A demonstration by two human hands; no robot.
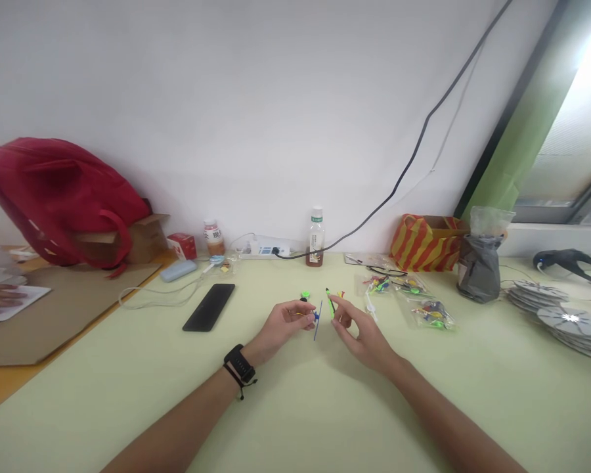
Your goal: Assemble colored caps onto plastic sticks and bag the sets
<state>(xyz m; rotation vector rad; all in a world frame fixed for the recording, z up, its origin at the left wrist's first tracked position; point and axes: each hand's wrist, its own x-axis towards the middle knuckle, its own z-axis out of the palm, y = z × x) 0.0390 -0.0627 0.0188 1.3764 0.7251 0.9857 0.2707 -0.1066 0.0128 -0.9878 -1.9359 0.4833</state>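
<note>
My left hand (291,322), with a black watch at its wrist, pinches a small blue plastic part (318,322). The part has a hub and a long thin blade seen edge-on, like a propeller. Just to its right is my right hand (353,326), thumb and index finger apart, with nothing plainly between them. A slim green and black piece (329,302) shows beside that index fingertip; whether it is touched I cannot tell. Beyond the hands lie a small green piece (305,295), a red and yellow piece (341,294) and a white piece (371,307).
Clear bags of coloured parts (433,315) lie to the right, near a striped bag (423,243), a grey bag (479,269) and stacked discs (571,322). A phone (209,307), bottle (316,240) and power strip (270,248) are also around. Another person's hand (0,299) rests far left.
</note>
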